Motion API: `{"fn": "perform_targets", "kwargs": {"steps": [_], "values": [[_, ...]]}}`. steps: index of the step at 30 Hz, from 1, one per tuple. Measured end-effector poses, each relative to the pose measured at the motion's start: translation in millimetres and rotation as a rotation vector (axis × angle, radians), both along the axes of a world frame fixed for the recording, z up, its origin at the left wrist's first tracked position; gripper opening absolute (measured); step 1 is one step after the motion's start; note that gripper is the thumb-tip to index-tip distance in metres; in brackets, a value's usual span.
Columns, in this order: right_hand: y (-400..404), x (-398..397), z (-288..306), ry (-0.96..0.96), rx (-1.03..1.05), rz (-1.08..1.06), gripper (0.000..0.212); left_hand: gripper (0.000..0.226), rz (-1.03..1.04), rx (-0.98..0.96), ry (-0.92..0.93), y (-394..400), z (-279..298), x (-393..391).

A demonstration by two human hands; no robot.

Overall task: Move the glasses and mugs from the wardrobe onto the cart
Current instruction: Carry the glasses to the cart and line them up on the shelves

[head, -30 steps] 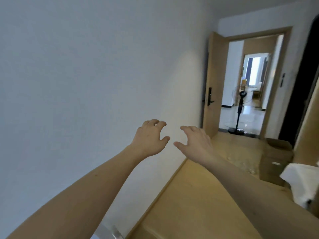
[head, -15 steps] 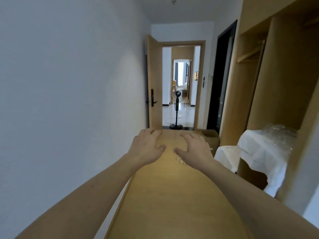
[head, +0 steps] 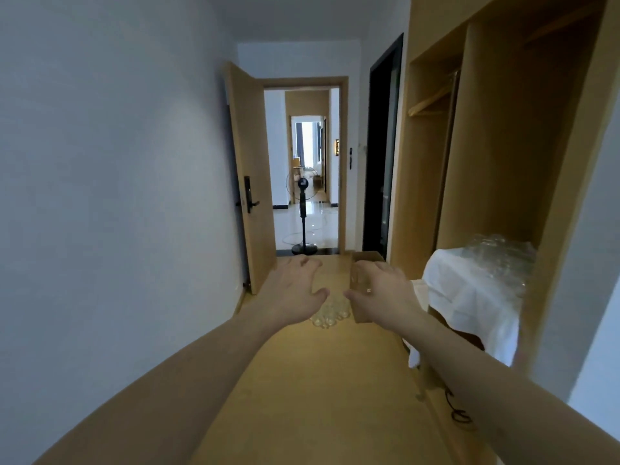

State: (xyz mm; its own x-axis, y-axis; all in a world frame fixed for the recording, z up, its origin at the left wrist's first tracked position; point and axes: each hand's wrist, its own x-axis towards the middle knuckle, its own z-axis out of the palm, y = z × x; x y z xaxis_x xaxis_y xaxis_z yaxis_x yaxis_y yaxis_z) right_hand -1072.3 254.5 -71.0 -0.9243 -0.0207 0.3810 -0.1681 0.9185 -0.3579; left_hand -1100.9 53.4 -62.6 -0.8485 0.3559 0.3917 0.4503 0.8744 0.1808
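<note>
the glasses (head: 500, 260) are sitting in a shiny clear bunch on a white cloth (head: 469, 297) on a low shelf in the wardrobe (head: 503, 129), near the shelf's front edge. the wardrobe is standing open on the right side of the room. more clear glasses (head: 327, 315) are lying low down in the middle, partly hidden under the hands, so it is hard to tell what is carrying them. i am not seeing any mugs or a cart clearly.

to do this step well, i think the person is needing to turn toward the shelf and take only a few glasses at a time, holding each one around its side, because they look packed close and could clink or tip.

the left hand (head: 295, 290) is hanging in the air with its fingers bent a little and spread apart, holding nothing. the right hand (head: 382, 290) is doing the same just beside it, holding nothing. a brown box (head: 365, 260) is sitting behind the right hand. far off, a fan (head: 303, 216) is standing past the open door (head: 248, 176).
</note>
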Motion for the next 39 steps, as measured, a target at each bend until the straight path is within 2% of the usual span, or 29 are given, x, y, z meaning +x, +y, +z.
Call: {"fn": "perform_targets", "kwargs": {"steps": [3, 7, 11, 17, 26, 31, 39], "values": [[25, -31, -2, -0.005, 0.004, -0.024, 0.068, 0.064, -0.036, -0.065, 0.012, 27, -1, -34], [59, -71, -7, 0.000, -0.001, -0.054, 0.068, 0.064, -0.060, -0.020, -0.008, 62, 0, -77], [83, -107, -19, -0.001, -0.004, -0.099, 0.059, 0.058, -0.098, -0.014, -0.016, 89, -6, -110], [102, -153, -42, -0.013, -0.064, -0.145, 0.065, 0.055, -0.168, -0.030, 0.008, 113, -14, -157], [113, -242, -50, -0.078, 0.000, -0.327, 0.067, 0.046, -0.324, -0.007, -0.031, 137, -32, -281], [119, -293, -44, -0.095, 0.034, -0.427, 0.067, 0.059, -0.389, -0.033, -0.057, 149, -26, -353], [127, -348, -34, -0.108, 0.022, -0.594, 0.069, 0.061, -0.530, -0.067, -0.059, 171, -16, -430]]}}
